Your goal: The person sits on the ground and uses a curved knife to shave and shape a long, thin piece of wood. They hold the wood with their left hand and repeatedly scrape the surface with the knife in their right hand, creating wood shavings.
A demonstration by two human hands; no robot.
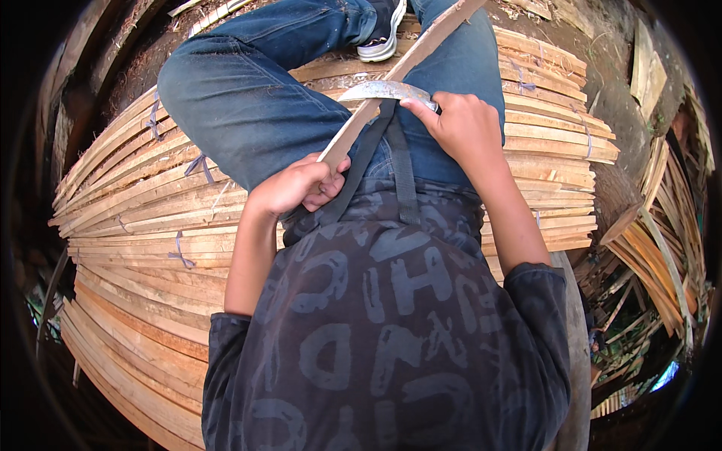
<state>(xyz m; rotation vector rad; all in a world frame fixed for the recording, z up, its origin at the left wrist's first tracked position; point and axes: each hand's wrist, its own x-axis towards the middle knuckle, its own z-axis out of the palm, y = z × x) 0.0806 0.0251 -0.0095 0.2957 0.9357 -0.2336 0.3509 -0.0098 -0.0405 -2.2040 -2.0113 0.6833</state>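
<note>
My left hand is closed around the near end of a long, flat wooden strip, close to my lap. From there the strip slants up and away to the right, passing over my thigh. My right hand grips a knife with a curved metal blade; its handle is hidden inside my fingers. The blade lies across the strip, its tip pointing left, and my thumb rests along the metal. A dark strap hangs over my lap beneath the strip.
Bundles of pale wooden strips, bound with purplish ties, spread under and around me on both sides. My shoe rests at the top. Loose strips are heaped at the far right, beside bare soil with wood scraps.
</note>
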